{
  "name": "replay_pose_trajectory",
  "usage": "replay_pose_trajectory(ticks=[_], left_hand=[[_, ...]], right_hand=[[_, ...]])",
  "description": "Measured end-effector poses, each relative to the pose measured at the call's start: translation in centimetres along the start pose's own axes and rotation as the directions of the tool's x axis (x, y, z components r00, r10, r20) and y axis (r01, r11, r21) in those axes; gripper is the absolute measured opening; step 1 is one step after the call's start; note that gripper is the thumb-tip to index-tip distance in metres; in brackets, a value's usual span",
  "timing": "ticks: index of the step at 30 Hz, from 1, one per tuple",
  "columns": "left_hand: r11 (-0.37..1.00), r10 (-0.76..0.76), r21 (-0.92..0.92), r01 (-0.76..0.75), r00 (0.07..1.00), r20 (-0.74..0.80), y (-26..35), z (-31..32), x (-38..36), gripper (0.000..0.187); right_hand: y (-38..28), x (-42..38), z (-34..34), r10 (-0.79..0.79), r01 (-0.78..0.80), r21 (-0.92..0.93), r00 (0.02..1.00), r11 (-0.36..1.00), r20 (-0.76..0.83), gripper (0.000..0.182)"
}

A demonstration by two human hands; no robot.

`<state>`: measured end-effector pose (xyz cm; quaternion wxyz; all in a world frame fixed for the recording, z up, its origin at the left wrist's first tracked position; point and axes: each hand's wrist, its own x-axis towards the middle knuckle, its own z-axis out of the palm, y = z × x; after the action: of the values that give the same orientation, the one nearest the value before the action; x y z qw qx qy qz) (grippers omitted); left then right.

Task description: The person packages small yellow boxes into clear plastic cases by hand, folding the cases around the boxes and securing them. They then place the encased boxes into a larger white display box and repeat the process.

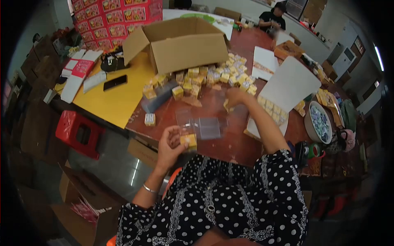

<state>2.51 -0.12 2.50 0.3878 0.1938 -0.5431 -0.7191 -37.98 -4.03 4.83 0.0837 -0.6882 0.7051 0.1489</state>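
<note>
Left hand low, fingers curled; right hand reaching forward, arm extended.

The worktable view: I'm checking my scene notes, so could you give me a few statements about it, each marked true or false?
1. The left hand holds a yellow box. True.
2. The phone lies inside the carton. False: the phone lies on the yellow tabletop.
3. The carton stands open. True.
4. The right hand is inside the carton. False: the right hand is outside it, over the red-brown tabletop.
5. A bracelet is on the left wrist. True.
</note>
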Motion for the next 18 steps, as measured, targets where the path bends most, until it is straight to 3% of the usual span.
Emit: replay_pose_trajectory(ticks=[1,2,5,7,8,10,14,16,18], left_hand=[[1.000,-0.001,-0.009,0.001,1.000,-0.002,0.4,0.3,0.1,0.056],[1.000,0.003,-0.016,-0.003,1.000,-0.001,0.7,0.5,0.0,0.055],[1.000,0.004,0.012,-0.004,1.000,-0.008,0.5,1.0,0.3,0.055],[1.000,-0.008,0.001,0.008,1.000,0.003,0.2,1.5,0.4,0.055],[1.000,-0.006,-0.006,0.006,1.000,0.010,0.2,1.8,0.5,0.055],[1.000,0.002,0.002,-0.002,1.000,0.019,0.4,2.4,0.7,0.055],[0.999,0.042,0.011,-0.043,0.998,0.047,1.0,3.3,0.4,0.055],[0.998,0.041,0.040,-0.043,0.998,0.046,0.9,3.5,0.3,0.056],[0.997,0.035,0.066,-0.038,0.998,0.049,0.7,3.8,0.0,0.057]], right_hand=[[-1.7,-2.7,-2.9,0.040,-0.032,0.160,0.998,0.987,-0.051,0.049],[-1.3,-4.1,-2.5,0.024,0.093,0.346,0.947,0.934,-0.320,0.057],[-5.0,-9.3,-6.6,0.084,0.098,0.531,0.948,0.842,-0.308,0.059],[-6.5,-11.5,-6.6,0.076,0.479,0.645,0.766,0.596,-0.639,0.051],[-7.2,-12.6,-6.8,0.080,0.475,0.649,0.768,0.595,-0.636,0.051],[-8.5,-14.4,-7.1,0.056,0.609,0.585,0.666,0.536,-0.744,0.048],[-9.4,-16.0,-6.0,0.075,0.660,0.609,0.649,0.440,-0.757,0.045],[-10.6,-16.7,-5.4,0.174,0.621,0.780,0.761,0.083,-0.624,0.041],[-11.7,-16.8,-4.6,0.187,0.644,0.762,0.742,0.068,-0.644,0.040]])
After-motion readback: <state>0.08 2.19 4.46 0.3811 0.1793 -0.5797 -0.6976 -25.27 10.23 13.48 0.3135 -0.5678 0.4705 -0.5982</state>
